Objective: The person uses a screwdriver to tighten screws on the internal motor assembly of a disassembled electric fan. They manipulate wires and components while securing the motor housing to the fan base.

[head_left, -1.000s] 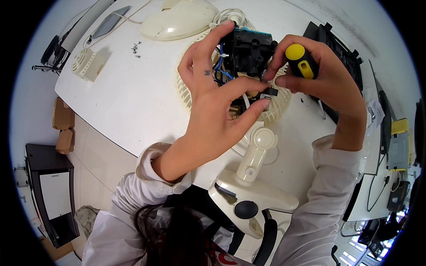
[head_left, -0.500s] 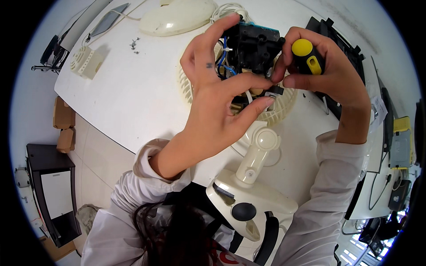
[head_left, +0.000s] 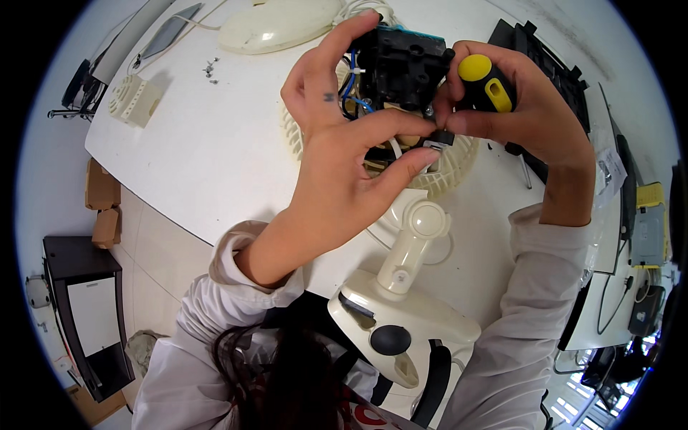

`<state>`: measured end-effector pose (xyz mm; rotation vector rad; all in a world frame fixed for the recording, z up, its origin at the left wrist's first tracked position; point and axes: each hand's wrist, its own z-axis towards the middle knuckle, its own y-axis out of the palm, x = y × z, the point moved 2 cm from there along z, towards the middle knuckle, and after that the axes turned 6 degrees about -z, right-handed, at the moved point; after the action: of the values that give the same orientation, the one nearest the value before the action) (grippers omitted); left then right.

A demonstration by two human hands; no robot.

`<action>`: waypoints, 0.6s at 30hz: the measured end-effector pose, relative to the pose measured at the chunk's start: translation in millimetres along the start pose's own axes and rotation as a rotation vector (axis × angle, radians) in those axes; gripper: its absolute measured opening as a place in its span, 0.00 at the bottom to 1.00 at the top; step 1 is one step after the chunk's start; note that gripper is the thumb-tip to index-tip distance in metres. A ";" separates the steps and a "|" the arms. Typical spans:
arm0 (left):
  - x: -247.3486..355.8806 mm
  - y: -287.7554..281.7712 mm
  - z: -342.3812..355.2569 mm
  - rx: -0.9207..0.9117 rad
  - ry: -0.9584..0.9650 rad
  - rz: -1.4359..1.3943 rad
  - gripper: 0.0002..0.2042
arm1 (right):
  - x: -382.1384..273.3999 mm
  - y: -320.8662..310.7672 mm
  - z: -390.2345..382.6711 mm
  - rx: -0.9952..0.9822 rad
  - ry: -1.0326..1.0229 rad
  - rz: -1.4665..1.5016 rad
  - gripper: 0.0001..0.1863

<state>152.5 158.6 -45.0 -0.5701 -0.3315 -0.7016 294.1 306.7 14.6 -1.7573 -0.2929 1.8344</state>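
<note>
A black plastic fan mechanism [head_left: 407,64] with blue wires sits over a cream round fan grille [head_left: 459,163]. My left hand [head_left: 330,150] is closed around its side, one finger reaching up to the top edge. The thumb and another finger of that hand pinch near a small dark part [head_left: 443,137] below the black housing. My right hand [head_left: 534,107] keeps a yellow-and-black screwdriver [head_left: 487,84] tucked in its grip. Its thumb and fingertips meet beside the same small part; whether they hold anything there is hidden. The cream fan stand [head_left: 401,294] leans nearer to me, below the grille.
Several screws [head_left: 210,70] lie on the white table [head_left: 208,158] at the left, near a cream vented cover [head_left: 135,102]. At the far side rests a cream oval base [head_left: 279,25] beside a coiled cable. A black tool case [head_left: 545,72] stands on the right.
Both hands and the fan mechanism appear slightly further left and up in view, as does the rest of the scene. The grips look the same.
</note>
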 end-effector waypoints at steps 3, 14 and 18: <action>-1.5 3.6 -0.6 0.046 0.019 -0.057 0.10 | 2.5 0.4 -1.6 0.023 0.019 -0.028 0.11; 6.4 -1.0 1.2 -0.069 -0.045 0.175 0.10 | -7.3 0.6 -2.2 0.019 0.091 -0.091 0.10; 3.2 1.9 0.5 -0.015 -0.008 0.038 0.10 | -8.2 0.2 -4.7 0.023 0.106 -0.105 0.10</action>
<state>156.0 158.4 -43.8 -0.5921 -0.3229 -0.6657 298.3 301.0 20.9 -1.7819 -0.3152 1.6593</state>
